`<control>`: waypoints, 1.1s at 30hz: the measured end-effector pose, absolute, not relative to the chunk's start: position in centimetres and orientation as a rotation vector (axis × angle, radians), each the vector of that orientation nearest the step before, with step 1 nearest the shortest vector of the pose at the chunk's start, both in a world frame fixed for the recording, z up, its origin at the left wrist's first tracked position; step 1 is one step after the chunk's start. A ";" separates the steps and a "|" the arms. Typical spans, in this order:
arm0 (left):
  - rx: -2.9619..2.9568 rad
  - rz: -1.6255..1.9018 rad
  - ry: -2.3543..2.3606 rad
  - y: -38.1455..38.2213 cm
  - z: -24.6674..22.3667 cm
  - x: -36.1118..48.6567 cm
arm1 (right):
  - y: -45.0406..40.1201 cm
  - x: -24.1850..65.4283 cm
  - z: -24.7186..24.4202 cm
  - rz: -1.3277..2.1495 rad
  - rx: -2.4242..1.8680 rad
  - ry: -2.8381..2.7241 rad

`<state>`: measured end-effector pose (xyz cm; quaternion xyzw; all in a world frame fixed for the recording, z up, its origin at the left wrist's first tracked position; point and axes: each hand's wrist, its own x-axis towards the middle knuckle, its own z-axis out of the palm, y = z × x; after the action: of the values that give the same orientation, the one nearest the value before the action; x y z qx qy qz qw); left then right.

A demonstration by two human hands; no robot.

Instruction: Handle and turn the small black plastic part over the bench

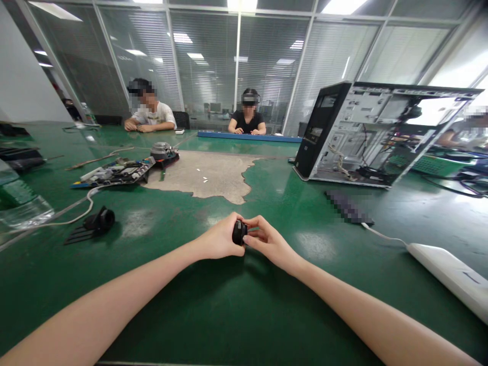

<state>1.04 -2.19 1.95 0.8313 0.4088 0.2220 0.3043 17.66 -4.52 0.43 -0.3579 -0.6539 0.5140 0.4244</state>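
A small black rounded object (239, 232), its kind not plain, is held above the green table in front of me. My left hand (221, 238) wraps around it from the left, thumb and fingers closed on its sides. From the right, my right hand (269, 241) has bent fingers and thumb at the object's right side, pinching its edge. The palms hide part of the object.
An opened computer case (343, 137) stands at the right, near a white power strip (450, 274) and a pixelated dark item (346, 207). At the left lie a circuit board (114, 173), a black strap-like part (99, 221) and a plastic bottle (19, 198). Two people sit opposite.
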 end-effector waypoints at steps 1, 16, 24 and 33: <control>2.204 0.590 1.083 -2.2 2.0 1.0 | -4.5 17.6 0.4 1.281 -0.904 -1.626; 2.194 0.576 1.116 -2.2 2.0 1.0 | -4.6 17.7 0.3 1.314 -0.894 -1.676; 2.224 0.603 1.100 -2.3 1.9 1.0 | -4.1 17.3 -0.2 1.260 -0.952 -1.626; 2.219 0.598 1.107 -2.2 1.9 0.9 | -4.3 17.7 0.1 1.315 -0.904 -1.679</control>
<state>0.91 -2.24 1.86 0.8323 0.4151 0.2242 0.2909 17.66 -4.28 0.07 -0.3575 -0.6641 0.5200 0.4011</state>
